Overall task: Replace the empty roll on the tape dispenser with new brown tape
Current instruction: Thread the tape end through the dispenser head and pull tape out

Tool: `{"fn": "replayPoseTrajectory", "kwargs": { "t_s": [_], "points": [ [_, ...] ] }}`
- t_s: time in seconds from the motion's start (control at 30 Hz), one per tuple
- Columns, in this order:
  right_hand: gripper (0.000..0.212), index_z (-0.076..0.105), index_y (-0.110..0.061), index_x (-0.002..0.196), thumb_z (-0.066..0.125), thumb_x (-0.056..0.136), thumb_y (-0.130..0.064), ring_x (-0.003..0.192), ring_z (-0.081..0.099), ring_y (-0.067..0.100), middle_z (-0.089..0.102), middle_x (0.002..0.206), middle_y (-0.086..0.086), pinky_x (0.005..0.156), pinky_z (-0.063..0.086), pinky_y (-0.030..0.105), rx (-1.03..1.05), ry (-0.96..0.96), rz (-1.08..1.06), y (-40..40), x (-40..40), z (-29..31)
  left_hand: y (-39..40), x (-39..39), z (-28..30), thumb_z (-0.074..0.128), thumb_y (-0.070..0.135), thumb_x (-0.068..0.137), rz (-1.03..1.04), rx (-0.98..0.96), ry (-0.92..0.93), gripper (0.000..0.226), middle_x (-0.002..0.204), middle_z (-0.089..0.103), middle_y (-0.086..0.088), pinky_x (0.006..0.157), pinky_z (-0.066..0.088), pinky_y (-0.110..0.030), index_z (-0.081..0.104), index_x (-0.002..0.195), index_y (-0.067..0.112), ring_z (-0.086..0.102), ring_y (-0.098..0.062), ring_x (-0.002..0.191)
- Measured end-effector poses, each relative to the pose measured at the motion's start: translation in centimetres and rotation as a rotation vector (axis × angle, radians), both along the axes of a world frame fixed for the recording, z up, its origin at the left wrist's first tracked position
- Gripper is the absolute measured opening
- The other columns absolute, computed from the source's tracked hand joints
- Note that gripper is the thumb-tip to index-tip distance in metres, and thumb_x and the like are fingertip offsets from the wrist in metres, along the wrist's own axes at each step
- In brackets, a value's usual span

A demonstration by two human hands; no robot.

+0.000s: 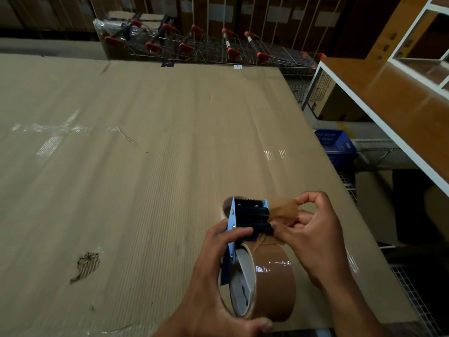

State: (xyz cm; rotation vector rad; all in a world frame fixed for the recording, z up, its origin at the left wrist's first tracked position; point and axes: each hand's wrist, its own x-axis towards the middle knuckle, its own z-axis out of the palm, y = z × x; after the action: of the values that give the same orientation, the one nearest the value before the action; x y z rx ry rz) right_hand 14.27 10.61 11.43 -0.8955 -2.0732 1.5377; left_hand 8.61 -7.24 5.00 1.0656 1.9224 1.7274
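Over cardboard sheet [145, 166]: left hand [218, 276] clamping tape dispenser [250, 222] and brown tape roll [272, 288], right hand [313, 234] pinching tape end [284, 210]; pull flat over roller, uncrumpled

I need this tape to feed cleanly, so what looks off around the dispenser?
The tape end is crumpled into a wad beside the dispenser, pinched by the right hand, not lying flat. The cardboard sheet has a torn patch at its left.

No words or numbers can be read. The white labels on the far boxes [220, 12] are too blurry and too small to make out.
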Motion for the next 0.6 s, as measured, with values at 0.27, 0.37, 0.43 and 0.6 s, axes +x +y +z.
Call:
{"fn": "replayPoseTrajectory", "kwargs": {
  "t_s": [0.27,0.37,0.43,0.6],
  "points": [
    [0.058,0.043,-0.033,0.092,0.081,0.066,0.001,0.072,0.075,0.015,0.074,0.086,0.008,0.066,0.06,0.034,0.05,0.075,0.009,0.0,0.3,0.4,0.2,0.1,0.1,0.086,0.066,0.051,-0.01,0.024,0.004,0.106,0.152,0.038,0.017,0.108,0.049,-0.054,0.043,0.142,0.036,0.042,-0.015,0.144],
    [0.057,0.043,-0.029,0.093,0.079,0.066,0.006,0.074,0.075,0.014,0.074,0.085,0.006,0.064,0.06,0.025,0.049,0.109,0.042,0.0,0.4,0.6,0.2,0.0,-0.1,0.089,0.058,0.048,-0.021,0.028,-0.031,0.105,0.152,0.039,0.013,0.107,0.051,-0.053,0.045,0.141,0.035,0.045,-0.017,0.143],
    [0.056,0.043,-0.025,0.094,0.078,0.066,0.008,0.075,0.075,0.014,0.074,0.084,0.004,0.063,0.058,0.021,0.031,0.129,0.065,0.0,0.5,0.7,0.1,-0.2,-0.1,0.088,0.063,0.049,-0.036,0.018,-0.066,0.103,0.152,0.039,0.011,0.106,0.052,-0.051,0.046,0.139,0.038,0.045,-0.017,0.142],
    [0.057,0.043,-0.024,0.096,0.077,0.066,0.011,0.076,0.075,0.018,0.076,0.079,0.01,0.064,0.059,0.024,-0.014,0.149,0.112,0.5,0.6,1.2,-0.1,-0.5,0.3,0.081,0.075,0.051,-0.067,-0.016,-0.069,0.102,0.152,0.039,0.011,0.104,0.053,-0.054,0.045,0.139,0.039,0.046,-0.02,0.142]
  ]
}}
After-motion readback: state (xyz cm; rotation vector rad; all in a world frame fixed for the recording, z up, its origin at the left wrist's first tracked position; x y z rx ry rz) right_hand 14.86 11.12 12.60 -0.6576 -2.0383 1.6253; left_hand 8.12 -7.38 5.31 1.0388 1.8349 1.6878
